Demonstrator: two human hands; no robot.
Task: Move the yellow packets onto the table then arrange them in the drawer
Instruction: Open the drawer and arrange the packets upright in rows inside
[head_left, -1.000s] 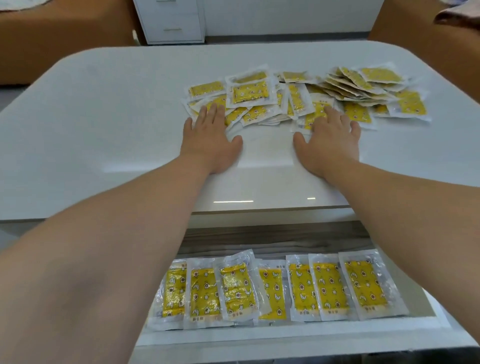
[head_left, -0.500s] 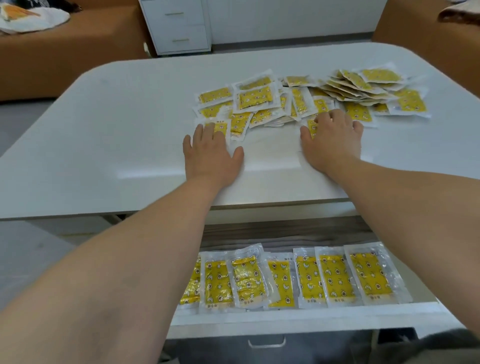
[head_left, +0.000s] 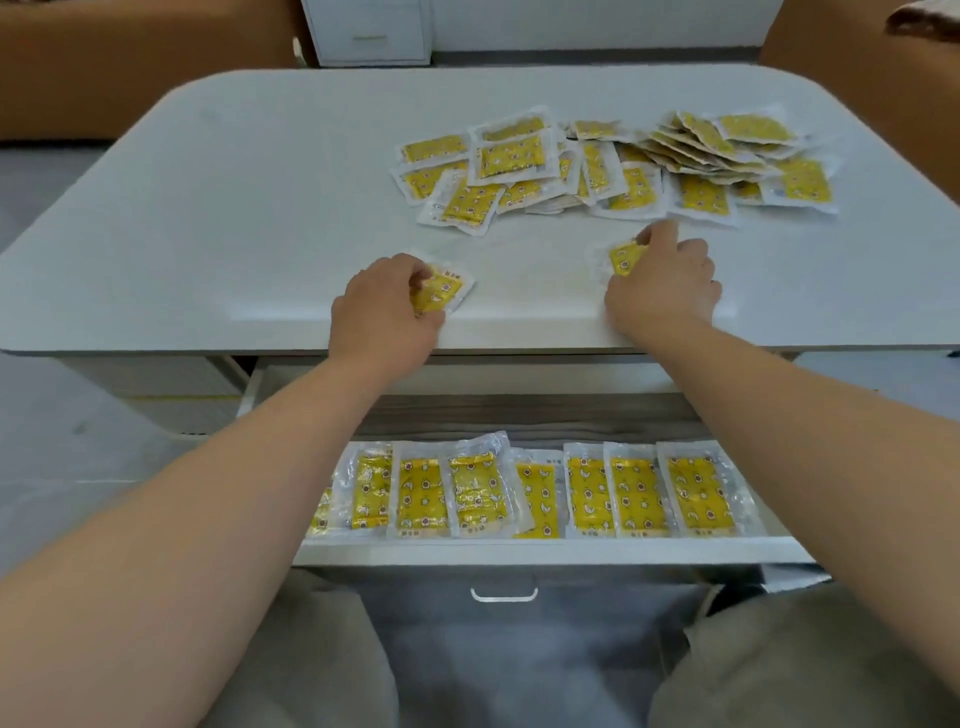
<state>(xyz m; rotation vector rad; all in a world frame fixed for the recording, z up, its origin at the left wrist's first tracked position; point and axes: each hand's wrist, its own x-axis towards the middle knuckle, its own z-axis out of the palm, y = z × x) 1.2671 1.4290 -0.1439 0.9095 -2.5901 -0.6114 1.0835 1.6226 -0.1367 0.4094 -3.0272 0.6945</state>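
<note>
Now, on the left, the left hand (head_left: 387, 306) sits at the near edge of the table (head_left: 234, 208), fingers curled round one yellow packet (head_left: 447, 291), pinching it against the white top; down the middle, the open drawer (head_left: 519, 553) below carries a row of packets (head_left: 636, 496) laid side by side, some overlapping; across to the right hand (head_left: 662, 291), fingertips clamped on a second packet (head_left: 623, 257), near that same edge; beyond both hands, the loose heap (head_left: 511, 158) sprawls toward the table's right side.
</note>
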